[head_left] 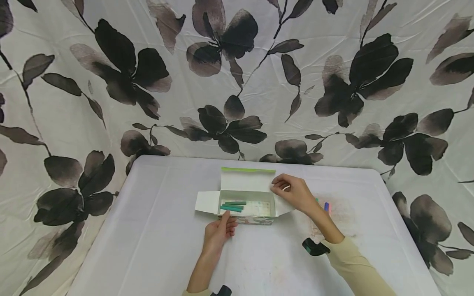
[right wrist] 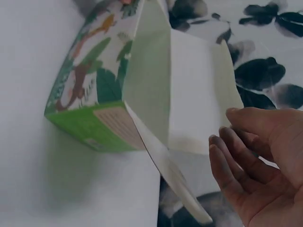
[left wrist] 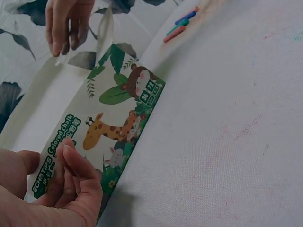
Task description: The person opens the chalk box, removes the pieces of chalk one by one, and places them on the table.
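Observation:
A cardboard chalk box point(head_left: 255, 220), printed with animals and leaves, lies with its top raised. Several green chalk sticks point(head_left: 231, 208) rest inside at its left end. My left hand point(head_left: 218, 232) holds the near wall, thumb at the upper edge and fingers bent against the printed front point(left wrist: 111, 132). At the far right, my right hand point(head_left: 294, 192) pinches the edge of the white lid point(right wrist: 199, 90) between thumb and fingertips. Side flaps point(head_left: 206, 202) stick out at both ends. The right hand partly covers the right flap point(right wrist: 165, 165).
Several loose chalk sticks point(left wrist: 182, 21), in red, blue and green, lie right of the box, partly behind my right forearm in the head view. Coloured chalk dust marks the white tabletop point(head_left: 155, 246). A floral cloth point(head_left: 222, 90) hangs behind the table.

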A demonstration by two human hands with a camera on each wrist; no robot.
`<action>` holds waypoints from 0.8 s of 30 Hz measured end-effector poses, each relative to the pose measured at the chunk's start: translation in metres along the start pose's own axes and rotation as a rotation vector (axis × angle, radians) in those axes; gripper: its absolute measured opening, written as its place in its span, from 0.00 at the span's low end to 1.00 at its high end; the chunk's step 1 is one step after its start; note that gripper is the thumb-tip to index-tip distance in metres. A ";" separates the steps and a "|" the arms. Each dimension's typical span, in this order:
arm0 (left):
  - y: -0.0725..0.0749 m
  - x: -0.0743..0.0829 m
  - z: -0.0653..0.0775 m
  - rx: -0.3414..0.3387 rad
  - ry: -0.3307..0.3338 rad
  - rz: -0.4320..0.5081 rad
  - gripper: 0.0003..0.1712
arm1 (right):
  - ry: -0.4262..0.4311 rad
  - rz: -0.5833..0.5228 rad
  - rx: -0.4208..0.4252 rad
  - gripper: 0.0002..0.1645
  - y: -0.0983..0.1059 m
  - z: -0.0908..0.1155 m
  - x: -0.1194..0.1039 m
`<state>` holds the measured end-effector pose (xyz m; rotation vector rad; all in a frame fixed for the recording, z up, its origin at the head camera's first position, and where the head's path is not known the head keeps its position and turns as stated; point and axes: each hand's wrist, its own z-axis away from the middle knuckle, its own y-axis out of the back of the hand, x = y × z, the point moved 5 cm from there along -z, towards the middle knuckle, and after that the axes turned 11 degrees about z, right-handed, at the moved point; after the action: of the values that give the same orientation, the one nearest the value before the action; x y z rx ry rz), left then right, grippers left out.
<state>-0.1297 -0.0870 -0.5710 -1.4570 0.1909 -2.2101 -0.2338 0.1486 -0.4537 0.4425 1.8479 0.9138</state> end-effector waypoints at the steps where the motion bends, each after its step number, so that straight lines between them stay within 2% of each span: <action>1: 0.000 0.000 0.000 -0.001 0.001 0.000 0.32 | 0.014 -0.013 -0.015 0.09 -0.004 -0.001 -0.002; 6: 0.001 -0.001 0.000 -0.002 0.007 0.010 0.31 | 0.057 -0.064 -0.102 0.10 -0.027 -0.004 -0.011; 18: 0.000 -0.001 0.000 0.001 -0.008 0.018 0.32 | 0.169 -0.085 -0.302 0.14 -0.077 -0.007 -0.023; 24: 0.000 0.000 0.002 -0.006 -0.016 0.026 0.32 | 0.183 -0.095 -0.383 0.14 -0.098 -0.009 -0.026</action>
<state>-0.1282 -0.0871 -0.5701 -1.4671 0.2097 -2.1783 -0.2211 0.0648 -0.5094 0.0348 1.7829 1.2423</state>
